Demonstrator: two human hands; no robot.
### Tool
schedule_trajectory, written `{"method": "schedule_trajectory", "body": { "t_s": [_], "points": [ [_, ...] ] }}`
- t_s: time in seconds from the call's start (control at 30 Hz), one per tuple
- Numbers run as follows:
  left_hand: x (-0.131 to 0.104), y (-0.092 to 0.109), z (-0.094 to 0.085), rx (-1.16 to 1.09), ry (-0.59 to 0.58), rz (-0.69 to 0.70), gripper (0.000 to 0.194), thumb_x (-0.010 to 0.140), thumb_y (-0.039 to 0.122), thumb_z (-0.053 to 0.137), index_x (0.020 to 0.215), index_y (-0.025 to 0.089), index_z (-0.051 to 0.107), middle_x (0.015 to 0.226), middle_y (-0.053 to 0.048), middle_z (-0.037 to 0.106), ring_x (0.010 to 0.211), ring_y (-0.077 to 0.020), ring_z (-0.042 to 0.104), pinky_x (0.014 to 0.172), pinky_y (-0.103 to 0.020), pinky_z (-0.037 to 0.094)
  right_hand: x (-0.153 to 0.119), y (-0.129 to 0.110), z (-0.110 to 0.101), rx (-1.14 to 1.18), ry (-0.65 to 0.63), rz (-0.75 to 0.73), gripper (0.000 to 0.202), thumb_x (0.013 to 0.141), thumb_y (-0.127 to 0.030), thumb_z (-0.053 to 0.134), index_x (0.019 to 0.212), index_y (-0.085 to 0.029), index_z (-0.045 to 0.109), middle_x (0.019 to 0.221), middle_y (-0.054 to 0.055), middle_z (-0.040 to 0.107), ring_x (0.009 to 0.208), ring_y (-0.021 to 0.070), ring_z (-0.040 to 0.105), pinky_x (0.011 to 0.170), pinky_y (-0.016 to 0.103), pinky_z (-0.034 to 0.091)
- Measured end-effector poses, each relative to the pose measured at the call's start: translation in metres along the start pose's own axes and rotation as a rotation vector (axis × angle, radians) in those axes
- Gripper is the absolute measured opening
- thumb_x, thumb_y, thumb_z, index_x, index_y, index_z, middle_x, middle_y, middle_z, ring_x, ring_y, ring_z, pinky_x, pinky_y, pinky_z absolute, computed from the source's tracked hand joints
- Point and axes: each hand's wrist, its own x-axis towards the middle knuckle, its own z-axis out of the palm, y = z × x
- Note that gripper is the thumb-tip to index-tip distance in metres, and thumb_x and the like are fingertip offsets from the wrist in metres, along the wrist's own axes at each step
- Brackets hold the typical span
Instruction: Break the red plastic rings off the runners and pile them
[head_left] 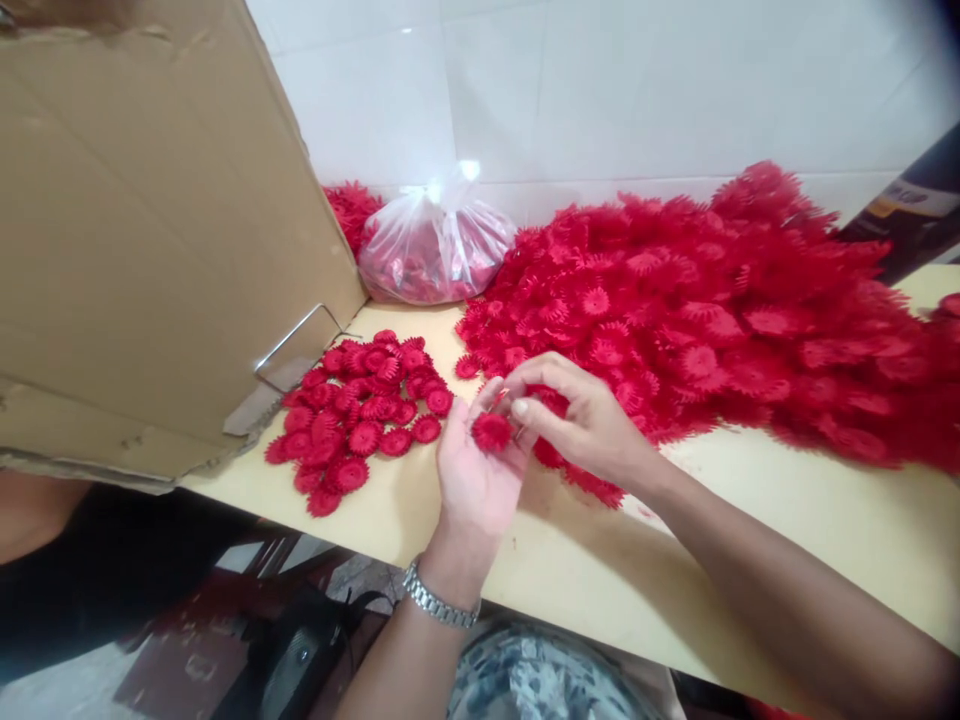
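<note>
A small round red fringed disc (492, 432), like a paper or fabric flower, rests in my left hand (480, 475). The palm of that hand faces up and its fingers curl around the disc. My right hand (581, 415) is just to the right, thumb and fingers bent together by the left fingertips. Whatever is between the right fingers is hidden. Left of my hands lies a cluster of compact red rosettes (364, 410) on the pale tabletop (600, 590). Behind and to the right rises a large heap of loose red fringed pieces (690, 320).
A tall cardboard panel (165, 230) stands at the left, with a bent metal wire (292, 340) at its lower edge. A tied clear plastic bag (435, 250) of red pieces sits by the wall. A dark object (911, 205) stands far right. Part of another person (45, 515) shows at left.
</note>
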Motion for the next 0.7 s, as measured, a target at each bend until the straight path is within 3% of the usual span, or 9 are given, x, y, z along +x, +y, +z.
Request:
{"method": "schedule_trajectory", "body": {
  "t_s": [0.1, 0.17, 0.27, 0.37, 0.43, 0.53, 0.6, 0.7],
  "points": [
    [-0.006, -0.004, 0.002, 0.054, -0.001, -0.007, 0.039, 0.088, 0.042, 0.043, 0.120, 0.022, 0.054, 0.102, -0.007, 0.064, 0.092, -0.0168, 0.063, 0.079, -0.030, 0.052, -0.012, 0.006, -0.001, -0.281, -0.086, -0.205, 0.022, 0.080, -0.031, 0.062, 0.097, -0.016, 0.062, 0.098, 0.010, 0.060, 0.091, 0.0211, 0.056, 0.077, 0.037, 0.049],
    [-0.009, -0.007, 0.001, 0.113, -0.037, -0.026, 0.042, 0.088, 0.045, 0.042, 0.123, 0.024, 0.051, 0.110, -0.006, 0.063, 0.100, -0.0180, 0.061, 0.081, -0.030, 0.051, -0.015, 0.009, 0.000, -0.370, -0.058, -0.263, 0.020, 0.081, -0.028, 0.061, 0.095, -0.013, 0.062, 0.094, 0.011, 0.062, 0.087, 0.0221, 0.057, 0.075, 0.039, 0.048],
    [-0.010, -0.009, -0.007, 0.265, -0.180, 0.006, 0.040, 0.085, 0.041, 0.047, 0.118, 0.019, 0.056, 0.113, -0.008, 0.062, 0.107, -0.0198, 0.057, 0.089, -0.031, 0.046, -0.017, 0.011, -0.001, -0.226, 0.014, -0.112, 0.013, 0.085, -0.018, 0.051, 0.091, -0.015, 0.063, 0.084, 0.007, 0.064, 0.076, 0.0165, 0.060, 0.068, 0.031, 0.050],
    [-0.009, -0.010, -0.017, 0.519, -0.271, 0.143, 0.034, 0.078, 0.021, 0.059, 0.112, 0.018, 0.059, 0.113, -0.006, 0.062, 0.109, -0.0176, 0.054, 0.095, -0.028, 0.040, -0.018, 0.009, -0.004, 0.079, 0.019, 0.139, 0.011, 0.084, -0.019, 0.052, 0.090, -0.018, 0.062, 0.081, 0.002, 0.066, 0.071, 0.0127, 0.062, 0.064, 0.025, 0.051],
    [-0.008, -0.011, -0.022, 0.667, -0.241, 0.236, 0.032, 0.076, 0.015, 0.060, 0.108, 0.018, 0.061, 0.107, -0.005, 0.064, 0.101, -0.0160, 0.057, 0.091, -0.027, 0.042, -0.020, 0.007, -0.004, 0.181, 0.019, 0.218, 0.010, 0.083, -0.021, 0.054, 0.090, -0.018, 0.062, 0.080, 0.001, 0.067, 0.073, 0.0126, 0.062, 0.065, 0.024, 0.050],
    [-0.007, -0.014, -0.024, 0.788, -0.165, 0.319, 0.018, 0.077, 0.020, 0.061, 0.095, 0.016, 0.064, 0.088, -0.003, 0.067, 0.079, -0.0128, 0.060, 0.074, -0.025, 0.047, -0.024, 0.005, -0.003, 0.148, 0.022, 0.262, 0.009, 0.083, -0.022, 0.054, 0.087, -0.018, 0.061, 0.075, 0.001, 0.066, 0.068, 0.0122, 0.061, 0.060, 0.023, 0.048],
    [-0.008, -0.015, -0.025, 0.821, -0.121, 0.343, 0.009, 0.077, 0.022, 0.062, 0.084, 0.015, 0.064, 0.073, 0.000, 0.064, 0.065, -0.0099, 0.056, 0.063, -0.022, 0.046, -0.027, 0.004, -0.002, 0.117, 0.020, 0.270, 0.009, 0.084, -0.024, 0.053, 0.085, -0.018, 0.060, 0.069, -0.001, 0.065, 0.062, 0.0114, 0.060, 0.056, 0.022, 0.046],
    [-0.008, -0.016, -0.026, 0.815, -0.079, 0.339, 0.011, 0.077, 0.026, 0.062, 0.074, 0.015, 0.062, 0.057, 0.003, 0.056, 0.051, -0.0075, 0.048, 0.050, -0.019, 0.040, -0.029, 0.003, -0.002, 0.124, 0.011, 0.255, 0.009, 0.085, -0.027, 0.054, 0.081, -0.019, 0.056, 0.064, -0.002, 0.064, 0.060, 0.0112, 0.060, 0.057, 0.023, 0.046]
  ]
}}
